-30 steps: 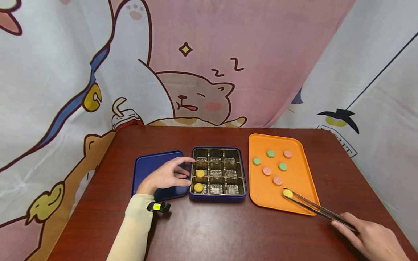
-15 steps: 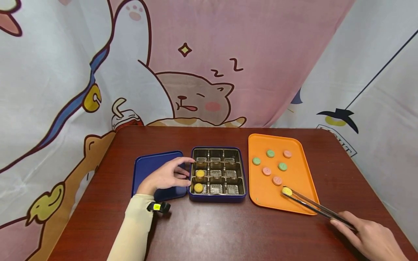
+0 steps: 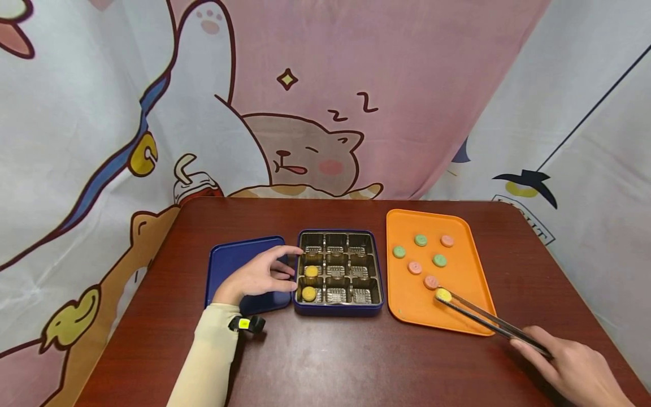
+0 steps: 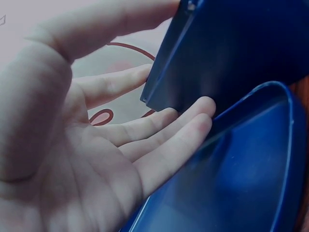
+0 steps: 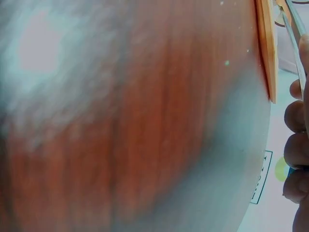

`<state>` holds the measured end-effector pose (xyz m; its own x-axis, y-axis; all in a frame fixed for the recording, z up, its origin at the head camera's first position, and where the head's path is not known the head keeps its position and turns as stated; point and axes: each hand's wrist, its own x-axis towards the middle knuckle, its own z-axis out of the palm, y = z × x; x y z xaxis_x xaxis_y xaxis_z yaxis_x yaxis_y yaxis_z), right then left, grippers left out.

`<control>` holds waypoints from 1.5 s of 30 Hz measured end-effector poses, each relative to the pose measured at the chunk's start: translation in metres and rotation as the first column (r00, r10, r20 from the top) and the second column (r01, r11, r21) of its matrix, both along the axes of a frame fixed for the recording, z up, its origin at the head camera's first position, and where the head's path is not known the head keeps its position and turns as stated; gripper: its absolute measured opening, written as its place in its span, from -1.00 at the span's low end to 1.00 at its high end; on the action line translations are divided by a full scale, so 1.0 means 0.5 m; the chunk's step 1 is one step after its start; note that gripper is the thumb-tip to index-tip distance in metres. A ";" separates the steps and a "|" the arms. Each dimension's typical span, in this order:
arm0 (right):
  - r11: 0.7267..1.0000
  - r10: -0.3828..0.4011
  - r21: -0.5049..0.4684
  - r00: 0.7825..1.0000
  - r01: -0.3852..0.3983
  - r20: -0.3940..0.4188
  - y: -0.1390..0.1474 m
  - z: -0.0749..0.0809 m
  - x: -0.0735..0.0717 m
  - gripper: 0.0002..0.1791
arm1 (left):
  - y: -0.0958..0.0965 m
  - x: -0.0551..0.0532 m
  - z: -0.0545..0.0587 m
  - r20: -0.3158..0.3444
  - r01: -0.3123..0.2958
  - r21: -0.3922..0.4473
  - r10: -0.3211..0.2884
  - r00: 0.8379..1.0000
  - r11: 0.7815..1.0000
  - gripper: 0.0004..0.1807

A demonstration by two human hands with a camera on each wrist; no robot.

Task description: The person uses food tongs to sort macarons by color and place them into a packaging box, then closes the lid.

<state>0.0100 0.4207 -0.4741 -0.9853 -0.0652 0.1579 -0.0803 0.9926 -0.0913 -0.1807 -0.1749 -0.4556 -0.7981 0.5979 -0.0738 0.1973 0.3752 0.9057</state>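
Note:
My right hand (image 3: 580, 362) grips a pair of metal tongs (image 3: 495, 325). The tips of the tongs pinch a round yellow cookie (image 3: 443, 294) over the orange tray (image 3: 417, 311), close by a pink cookie (image 3: 430, 282). On the left, my left hand (image 3: 261, 272) touches the left edge of the blue box (image 3: 338, 310) with its thumb and index finger spread; the other fingers (image 4: 183, 145) reach out loosely by the box's side. Inside the box is a dark divided insert, and two yellow cookies (image 3: 308, 294) lie in its left column, in the front and middle compartments.
Several green (image 3: 439, 260) and pink cookies lie spread on the tray, right of the box. The blue lid (image 3: 239, 254) lies left of the box, partly under my left hand. Everything stands on a dark red-brown table (image 3: 315, 356), with a printed curtain (image 3: 432, 85) behind.
The tongs have moved slightly left and away from me across the tray, bringing the yellow cookie nearer the pink one. My left hand stays at the box.

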 end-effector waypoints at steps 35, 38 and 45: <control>0.967 0.231 -0.069 0.956 -0.247 -0.179 -0.169 0.044 -0.151 -0.79 | 0.001 -0.001 0.003 -0.003 0.011 0.014 -0.011 1.000 1.000 -0.16; 0.962 0.246 -0.077 0.952 -0.263 -0.184 -0.189 0.049 -0.165 -0.81 | 0.001 -0.001 0.003 -0.001 0.012 0.015 -0.012 1.000 1.000 -0.16; 0.946 0.292 -0.074 0.930 -0.314 -0.222 -0.232 0.056 -0.200 -0.75 | 0.000 -0.001 0.002 0.001 0.018 0.019 -0.018 1.000 1.000 -0.15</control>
